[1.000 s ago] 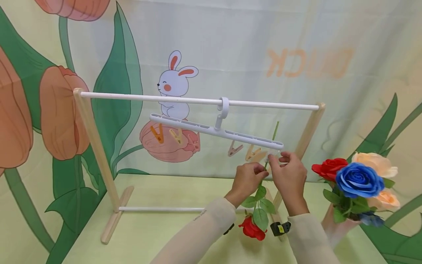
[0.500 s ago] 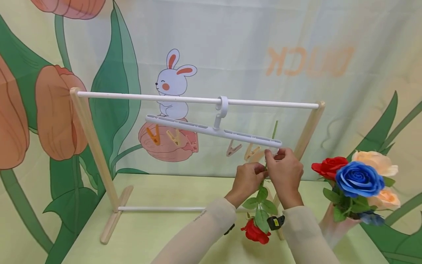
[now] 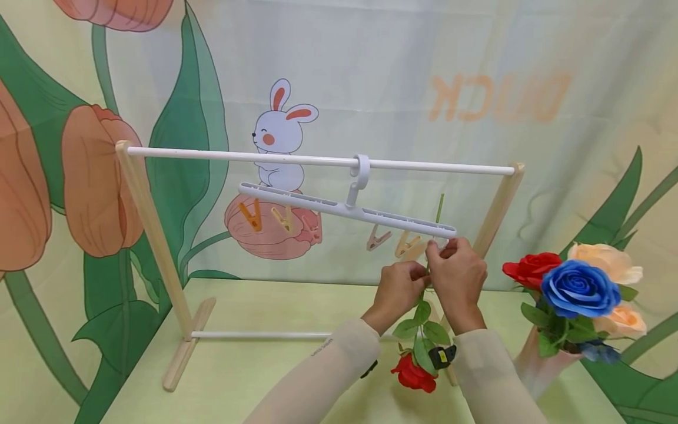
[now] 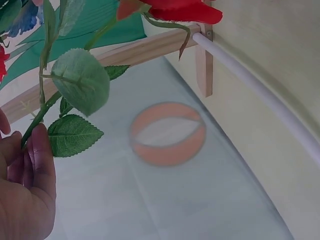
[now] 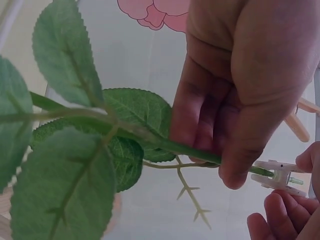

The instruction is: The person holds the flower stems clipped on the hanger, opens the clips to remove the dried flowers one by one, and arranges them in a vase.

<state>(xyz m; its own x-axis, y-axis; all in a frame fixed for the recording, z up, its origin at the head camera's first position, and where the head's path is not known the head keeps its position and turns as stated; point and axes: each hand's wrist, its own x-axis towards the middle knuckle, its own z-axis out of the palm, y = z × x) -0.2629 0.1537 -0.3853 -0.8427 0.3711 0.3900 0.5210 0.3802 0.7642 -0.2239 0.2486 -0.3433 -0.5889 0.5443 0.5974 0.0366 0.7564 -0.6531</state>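
Stem settling into the end clip

Your left hand (image 3: pixel 399 290) pinches the upside-down red rose (image 3: pixel 414 377) by its stem; your right hand (image 3: pixel 457 272), barely moved since a second ago, squeezes the white clip (image 5: pixel 281 177) at the hanger (image 3: pixel 346 209)'s low end, stem between.

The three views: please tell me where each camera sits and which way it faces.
Head: worn high, facing forward and down at the drying rack; both sleeved forearms, left hand and right hand show.
Left wrist: looks past the left hand's fingers along the leafy rose stem.
Right wrist: looks close at a hand holding the stem beside a white clip.
Shared: the stem appears in all three views.
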